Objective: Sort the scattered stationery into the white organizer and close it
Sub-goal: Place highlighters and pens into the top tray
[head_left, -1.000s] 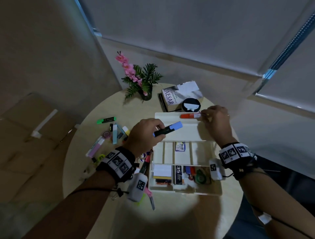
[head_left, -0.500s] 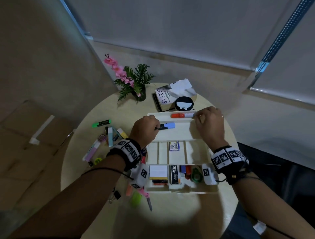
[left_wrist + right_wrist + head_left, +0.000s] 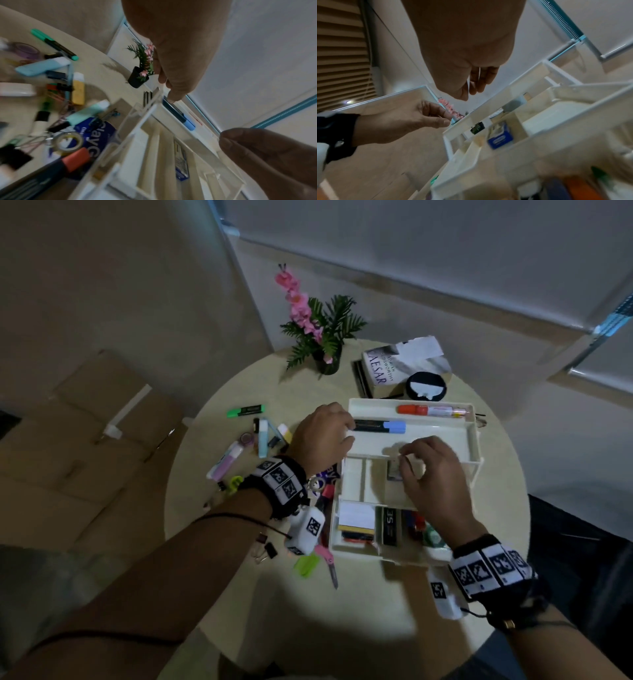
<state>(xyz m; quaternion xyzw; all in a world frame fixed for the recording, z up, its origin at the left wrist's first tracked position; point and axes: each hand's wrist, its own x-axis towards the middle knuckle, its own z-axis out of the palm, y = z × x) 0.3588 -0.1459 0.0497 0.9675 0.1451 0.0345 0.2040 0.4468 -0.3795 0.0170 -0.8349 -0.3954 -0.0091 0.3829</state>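
The white organizer (image 3: pixel 476 440) stands open in stepped tiers on the round table. An orange marker (image 3: pixel 431 410) lies along the far wall of its top tray. A blue highlighter (image 3: pixel 380 426) lies in front of it in the same tray. My left hand (image 3: pixel 322 436) is at the tray's left end and pinches the highlighter's (image 3: pixel 178 116) black end. My right hand (image 3: pixel 428 474) hovers over the middle tier with loosely curled fingers and holds nothing. Below it a blue eraser box (image 3: pixel 500 136) sits in a middle compartment. The bottom tier holds sticky notes and small items.
Loose stationery lies left of the organizer: a green highlighter (image 3: pixel 246 410), pastel markers (image 3: pixel 263 438), pink scissors (image 3: pixel 327 559), binder clips (image 3: pixel 267 549). A potted flower (image 3: pixel 327 361), a book (image 3: pixel 394 364) and a black round item (image 3: pixel 426 386) stand behind the organizer.
My left hand lowered the blue highlighter into the top tray. My right hand let go of the orange marker and drew back over the middle tier.
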